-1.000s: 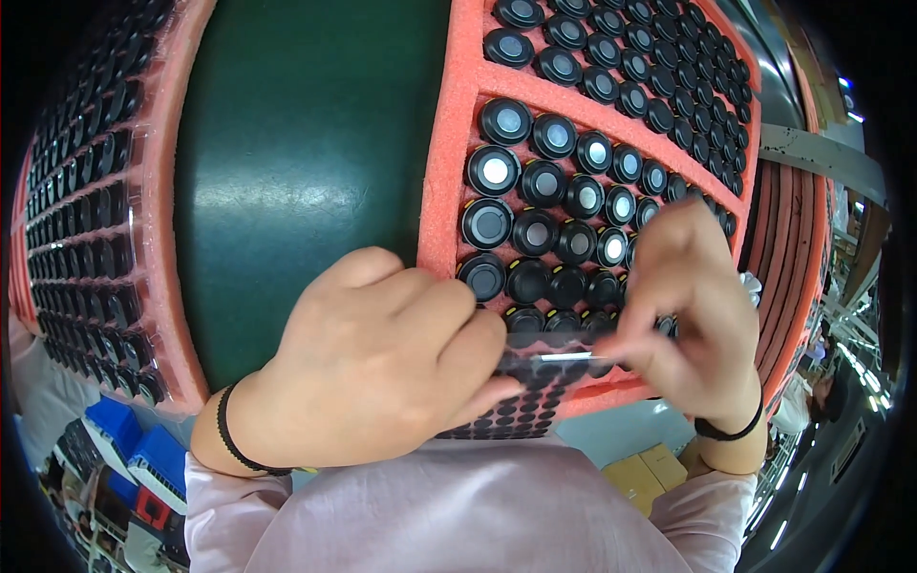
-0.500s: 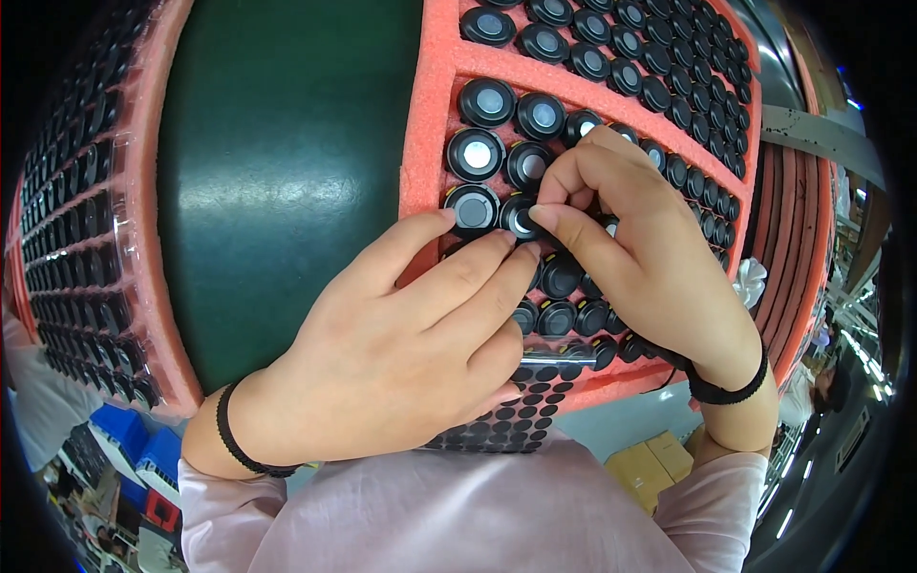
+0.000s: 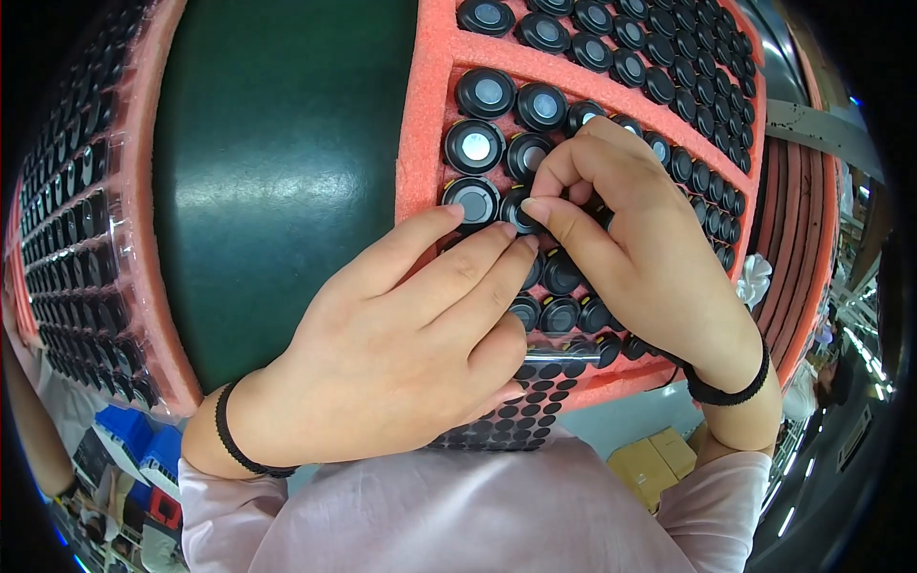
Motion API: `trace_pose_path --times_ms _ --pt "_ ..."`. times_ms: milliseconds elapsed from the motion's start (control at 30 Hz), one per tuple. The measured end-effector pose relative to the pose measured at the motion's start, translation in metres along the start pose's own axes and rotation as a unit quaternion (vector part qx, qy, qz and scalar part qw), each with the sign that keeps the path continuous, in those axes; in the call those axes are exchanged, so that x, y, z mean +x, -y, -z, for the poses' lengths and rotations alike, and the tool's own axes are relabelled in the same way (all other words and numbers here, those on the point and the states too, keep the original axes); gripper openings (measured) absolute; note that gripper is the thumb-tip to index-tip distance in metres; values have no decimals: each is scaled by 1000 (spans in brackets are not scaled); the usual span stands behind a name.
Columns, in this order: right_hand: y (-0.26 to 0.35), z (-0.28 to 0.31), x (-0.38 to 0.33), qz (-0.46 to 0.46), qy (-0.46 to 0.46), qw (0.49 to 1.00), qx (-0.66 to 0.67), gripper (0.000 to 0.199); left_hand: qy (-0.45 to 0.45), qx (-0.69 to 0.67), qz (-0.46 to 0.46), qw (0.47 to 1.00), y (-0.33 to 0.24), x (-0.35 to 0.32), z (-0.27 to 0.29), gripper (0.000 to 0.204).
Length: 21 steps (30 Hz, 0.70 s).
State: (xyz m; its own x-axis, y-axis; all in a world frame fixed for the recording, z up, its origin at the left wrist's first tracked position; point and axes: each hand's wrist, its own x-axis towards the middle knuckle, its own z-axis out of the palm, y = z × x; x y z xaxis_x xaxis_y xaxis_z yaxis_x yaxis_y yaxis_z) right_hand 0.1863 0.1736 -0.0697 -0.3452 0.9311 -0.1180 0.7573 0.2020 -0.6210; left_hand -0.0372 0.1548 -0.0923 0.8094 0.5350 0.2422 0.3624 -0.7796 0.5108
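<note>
Round black parts with grey or silvery faces (image 3: 475,147) stand in rows in a pink foam tray (image 3: 427,124). Over one of these parts (image 3: 517,212), my right hand (image 3: 645,229) is closed in a pinch, thumb against index finger. A small dark piece, seemingly a round black sticker, is at the thumb tip, mostly hidden. My left hand (image 3: 401,325) lies palm down, its outer fingertips on this part and the neighbouring part (image 3: 471,202). Its thumb and bent index finger are on a clear sheet of black round stickers (image 3: 516,415), which hangs over the tray's near edge.
A dark green belt-like surface (image 3: 287,191) runs left of the tray. Beyond it stands another pink foam tray (image 3: 143,239) of black parts. Stacked pink foam sheets (image 3: 798,239) lie at the right. Cardboard boxes (image 3: 654,463) and blue bins (image 3: 124,430) are lower down.
My right hand has shifted very slightly left and up over the same part, its pinch kept. My left hand has barely moved. Another person's arm now shows at the far left.
</note>
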Motion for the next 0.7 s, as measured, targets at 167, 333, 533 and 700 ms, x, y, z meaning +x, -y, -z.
trace_pose_path --times_ms 167,333,533,700 --pt "0 -2 0 4 0 1000 -3 8 -1 -2 3 1000 -1 -1 0 38" --pt "0 -4 -1 12 -8 1000 -12 8 -1 -3 2 1000 -1 -2 0 38" --pt "0 -6 0 25 -20 999 -31 9 2 -2 2 1000 -1 -2 1 38" --pt "4 -7 -1 19 -39 998 -42 11 -1 -3 0 1000 -1 -2 2 38"
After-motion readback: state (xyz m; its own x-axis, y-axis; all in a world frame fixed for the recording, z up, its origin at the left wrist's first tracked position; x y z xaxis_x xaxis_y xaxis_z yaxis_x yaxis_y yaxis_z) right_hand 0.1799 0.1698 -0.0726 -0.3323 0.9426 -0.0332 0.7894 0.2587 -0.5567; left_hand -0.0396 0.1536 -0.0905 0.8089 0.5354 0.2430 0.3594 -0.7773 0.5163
